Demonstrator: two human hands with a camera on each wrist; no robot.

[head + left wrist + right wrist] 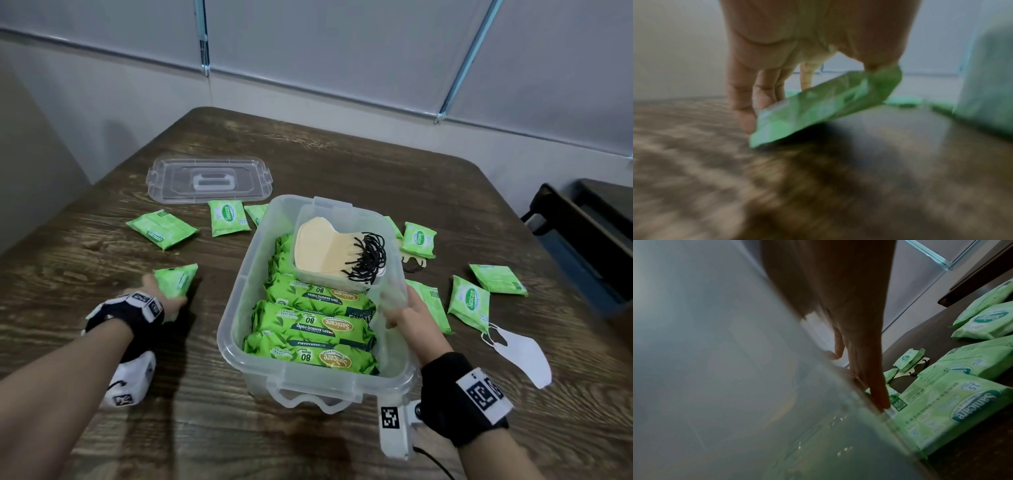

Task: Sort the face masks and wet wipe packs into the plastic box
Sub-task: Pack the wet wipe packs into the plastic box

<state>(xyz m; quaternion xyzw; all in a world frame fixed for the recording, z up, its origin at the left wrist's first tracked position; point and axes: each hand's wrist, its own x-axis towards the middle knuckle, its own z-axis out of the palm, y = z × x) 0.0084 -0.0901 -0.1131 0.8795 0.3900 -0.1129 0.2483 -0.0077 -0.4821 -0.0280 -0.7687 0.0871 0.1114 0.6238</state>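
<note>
**Small pack lifted, box steadied**

My left hand (807, 53) had its fingers (742, 104) and thumb curled round a small pack (818, 105), tilted just above the table (171, 428), left of the box (236, 329). My right hand (407, 311) lay with straight fingers against the box's right wall, holding nothing. Big packs (318, 322) filled the near part; masks (325, 250) sat in the inner tray. I judged the pack should go in flat, clear of the rim.
</note>
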